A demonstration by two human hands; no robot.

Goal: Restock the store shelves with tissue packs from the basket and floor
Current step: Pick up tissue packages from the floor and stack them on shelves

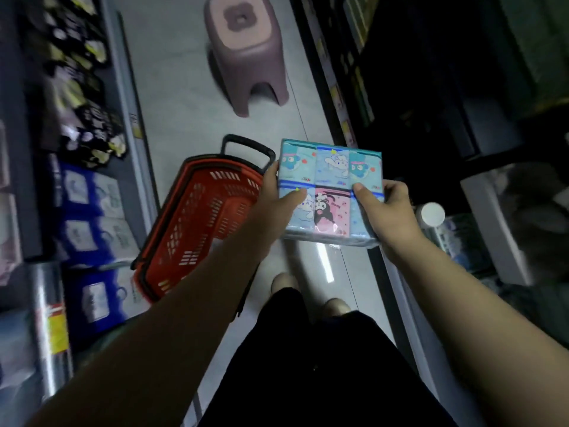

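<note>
- You hold the tissue pack (331,189) in both hands, out in front of you above the floor (172,87), lying flat with its cartoon-printed packets facing up under clear wrap
- Your left hand (275,206) grips the pack's 9 o'clock edge, with the thumb lying across the top face and the fingers wrapped round the side
- Your right hand (388,211) grips the 3 o'clock edge, with the thumb pressed on top and the other fingers hidden underneath
- The red basket (184,229) sits on the floor at 9 o'clock from the pack, partly behind your left forearm, with its black handle at the far end
- A purple stool (246,53) stands up the aisle at 12 o'clock, apart from the basket
- Blue-and-white packs (92,195) fill the shelf at 9 o'clock
- A white-capped bottle (432,214) sits on the dark shelf at 3 o'clock, just beside your right hand
</note>
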